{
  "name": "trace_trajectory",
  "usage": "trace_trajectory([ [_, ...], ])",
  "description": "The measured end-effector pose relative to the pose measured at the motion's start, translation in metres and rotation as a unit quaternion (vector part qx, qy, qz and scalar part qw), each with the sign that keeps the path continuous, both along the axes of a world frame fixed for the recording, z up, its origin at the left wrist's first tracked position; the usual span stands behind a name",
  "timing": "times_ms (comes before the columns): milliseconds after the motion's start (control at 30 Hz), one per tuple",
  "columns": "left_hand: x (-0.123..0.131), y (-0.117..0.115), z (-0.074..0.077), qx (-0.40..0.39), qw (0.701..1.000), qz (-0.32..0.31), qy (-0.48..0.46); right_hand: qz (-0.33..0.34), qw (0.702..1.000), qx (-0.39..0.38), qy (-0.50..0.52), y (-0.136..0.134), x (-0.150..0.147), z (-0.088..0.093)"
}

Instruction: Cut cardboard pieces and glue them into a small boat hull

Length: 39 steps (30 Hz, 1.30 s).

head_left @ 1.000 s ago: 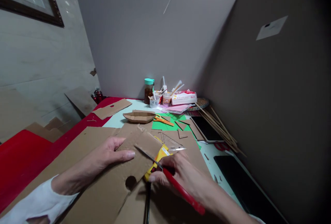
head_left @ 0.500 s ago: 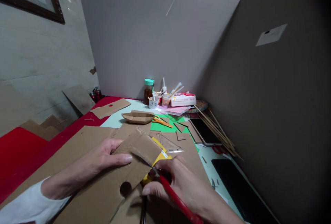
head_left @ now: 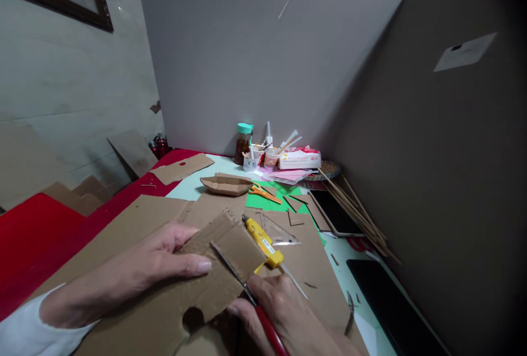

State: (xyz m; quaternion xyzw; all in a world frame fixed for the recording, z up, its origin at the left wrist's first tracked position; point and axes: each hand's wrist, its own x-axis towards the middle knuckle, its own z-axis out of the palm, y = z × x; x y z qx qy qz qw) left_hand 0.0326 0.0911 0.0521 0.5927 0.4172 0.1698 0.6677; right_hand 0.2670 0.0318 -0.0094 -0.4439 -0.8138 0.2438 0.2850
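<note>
My left hand (head_left: 167, 257) is closed on a piece of cardboard (head_left: 224, 284), thumb on top at its left side. The piece has a round hole in its lower part. In my right hand (head_left: 284, 304) is a pair of scissors with red handles (head_left: 269, 328). A scissor blade lies across the face of the cardboard, along a line running up and left from its right edge; the other blade is hidden. Just beyond the piece lies a yellow hot glue gun (head_left: 263, 239) with a white cord, beside a clear set square (head_left: 282, 231).
A folded cardboard boat shape (head_left: 226, 184) and orange-handled scissors (head_left: 265, 193) lie farther back. Behind them stand a jar with a teal lid (head_left: 244, 142) and several paper cups (head_left: 272, 157). At right are a tablet (head_left: 335, 210), wooden sticks (head_left: 358, 210) and a black slab (head_left: 391, 306).
The scissors' visible blade has extended farther across the cardboard, and my right hand has shifted slightly down. The glue gun shows more fully. The whole view has shifted a little.
</note>
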Motion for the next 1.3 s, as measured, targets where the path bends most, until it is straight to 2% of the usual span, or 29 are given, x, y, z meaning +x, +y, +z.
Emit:
trace_trajectory([
  [133,-0.001,0.004,-0.004,0.011,1.0,0.011,0.015,0.007,0.998,-0.064,0.002,0.001,0.001,0.012],
  [267,0.0,0.007,-0.005,-0.006,1.0,0.0,-0.024,-0.02,0.992,-0.12,0.019,0.003,-0.001,0.024],
  [333,0.001,0.007,-0.006,-0.006,0.999,-0.015,-0.045,-0.026,0.991,-0.127,0.036,0.002,-0.002,0.03],
  [500,0.008,0.003,-0.01,-0.002,0.997,-0.049,-0.053,0.021,0.99,-0.111,0.084,-0.002,-0.003,0.04],
  [633,0.011,-0.001,-0.01,0.015,0.998,-0.039,-0.039,0.005,0.992,-0.114,0.06,-0.003,-0.002,0.036],
  [800,0.01,-0.007,-0.005,0.003,0.999,-0.039,-0.015,-0.013,0.994,-0.088,0.062,-0.002,-0.004,0.018],
  [967,0.008,-0.01,-0.001,0.027,0.998,-0.054,0.001,-0.033,0.995,-0.064,0.07,-0.003,-0.008,0.002],
  [1067,0.005,-0.007,-0.001,0.033,0.998,-0.054,0.026,-0.038,0.995,-0.075,0.058,-0.003,-0.009,0.005],
  [1167,0.003,-0.001,-0.004,0.039,0.998,-0.04,0.034,-0.014,0.996,-0.083,0.043,-0.002,-0.005,0.012],
  [1300,0.002,0.006,-0.013,-0.017,0.999,-0.031,-0.031,0.046,0.993,-0.112,0.006,0.004,0.005,0.016],
])
